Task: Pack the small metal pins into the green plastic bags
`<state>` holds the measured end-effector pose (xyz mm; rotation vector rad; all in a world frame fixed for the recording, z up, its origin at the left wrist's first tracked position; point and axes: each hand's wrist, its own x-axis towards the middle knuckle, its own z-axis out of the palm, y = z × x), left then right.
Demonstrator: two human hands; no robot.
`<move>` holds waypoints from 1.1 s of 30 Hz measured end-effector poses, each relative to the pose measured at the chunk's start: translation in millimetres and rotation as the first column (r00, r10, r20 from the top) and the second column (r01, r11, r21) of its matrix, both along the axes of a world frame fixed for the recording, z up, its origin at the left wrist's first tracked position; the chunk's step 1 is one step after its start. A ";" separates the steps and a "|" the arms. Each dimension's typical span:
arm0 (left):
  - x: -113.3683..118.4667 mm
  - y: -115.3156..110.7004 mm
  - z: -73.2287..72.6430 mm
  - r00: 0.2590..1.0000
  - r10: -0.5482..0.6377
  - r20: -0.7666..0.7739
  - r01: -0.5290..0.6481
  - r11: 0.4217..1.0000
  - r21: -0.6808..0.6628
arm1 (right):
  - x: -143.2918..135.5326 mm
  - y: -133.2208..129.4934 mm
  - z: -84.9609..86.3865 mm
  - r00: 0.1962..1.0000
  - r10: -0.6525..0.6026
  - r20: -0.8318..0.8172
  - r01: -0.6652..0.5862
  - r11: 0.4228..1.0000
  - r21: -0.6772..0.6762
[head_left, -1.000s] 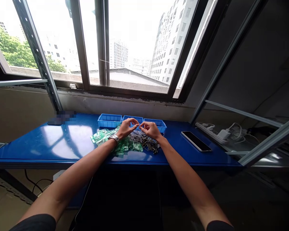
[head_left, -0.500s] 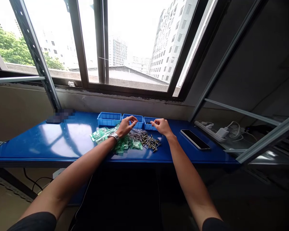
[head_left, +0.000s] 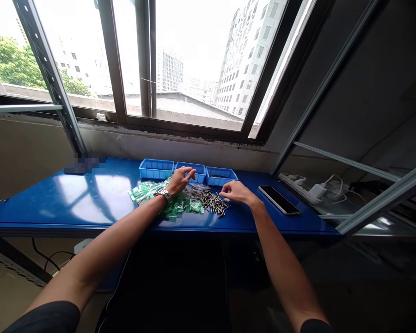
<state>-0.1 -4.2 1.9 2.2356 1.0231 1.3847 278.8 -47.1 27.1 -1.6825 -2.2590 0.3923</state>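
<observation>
My left hand (head_left: pixel 181 180), with a metal watch at the wrist, is raised in front of the middle blue bin (head_left: pixel 200 176). Its fingers are curled to the thumb; anything between them is too small to make out. Below it lies a heap of small green plastic bags (head_left: pixel 171 209), with clear bags (head_left: pixel 196 188) beside them. My right hand (head_left: pixel 237 191) is at the right edge of a pile of thin dark and brass-coloured pins (head_left: pixel 215 203). Thumb and forefinger are close together there, and whatever they pinch is hidden.
A left blue bin (head_left: pixel 156 169) and a right blue bin (head_left: pixel 222 176) holding small dark pieces flank the middle one. A phone (head_left: pixel 279 200) lies on the blue table (head_left: pixel 55 203). Power strips with a white charger (head_left: pixel 318 191) are farther right, behind a metal shelf post (head_left: pixel 377 196).
My right hand has come back from the right bin, lower and nearer to me, to the edge of the pin pile. My left hand stays near the middle bin, its fingers drawn closer together.
</observation>
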 end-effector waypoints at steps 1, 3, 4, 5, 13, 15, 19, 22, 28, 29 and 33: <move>-0.1 -0.4 0.3 1.000 0.003 0.001 -0.003 1.000 0.002 | -1.4 1.1 -0.6 1.000 -0.003 0.011 0.003 1.000 -0.013; -0.1 -1.1 0.7 1.000 0.006 0.000 -0.006 1.000 0.003 | -4.2 3.4 -2.0 0.999 -0.009 0.034 0.010 0.999 -0.035; -0.1 -1.5 1.0 1.000 0.006 -0.001 -0.006 1.000 0.003 | -5.7 4.5 -2.6 0.999 -0.014 0.045 0.015 0.999 -0.042; 0.0 -1.9 1.3 1.000 0.006 -0.002 -0.006 1.000 0.002 | -7.2 5.6 -3.2 0.998 -0.018 0.056 0.021 0.999 -0.047; 0.7 -2.8 2.6 1.000 0.001 -0.015 -0.001 1.000 -0.001 | -15.3 12.2 -7.9 0.994 -0.014 0.105 0.023 0.995 -0.092; 0.9 -2.5 2.3 1.000 0.002 -0.017 -0.002 1.000 0.000 | -14.1 13.0 -8.3 0.994 0.004 0.107 0.008 0.995 -0.103; 1.0 -2.4 1.7 1.000 0.002 -0.022 -0.002 1.000 0.000 | -11.6 15.1 -5.4 0.995 0.031 0.100 -0.023 0.996 -0.083; 0.6 -2.6 1.6 1.000 0.002 -0.030 -0.002 1.000 0.001 | -13.4 18.0 -0.2 0.995 0.053 0.087 -0.050 0.998 -0.038; 0.6 0.1 -0.7 0.998 -0.014 -0.063 0.014 1.000 0.000 | -28.7 19.1 10.7 0.994 0.098 0.057 -0.102 0.992 0.072; 0.8 0.3 -1.1 0.997 -0.022 -0.071 0.022 1.000 0.001 | -32.0 18.3 11.9 0.993 0.108 0.054 -0.112 0.990 0.086; 1.0 -1.7 -0.1 0.992 -0.074 -0.106 0.075 0.997 0.003 | -44.6 15.2 14.9 0.986 0.159 0.046 -0.163 0.980 0.114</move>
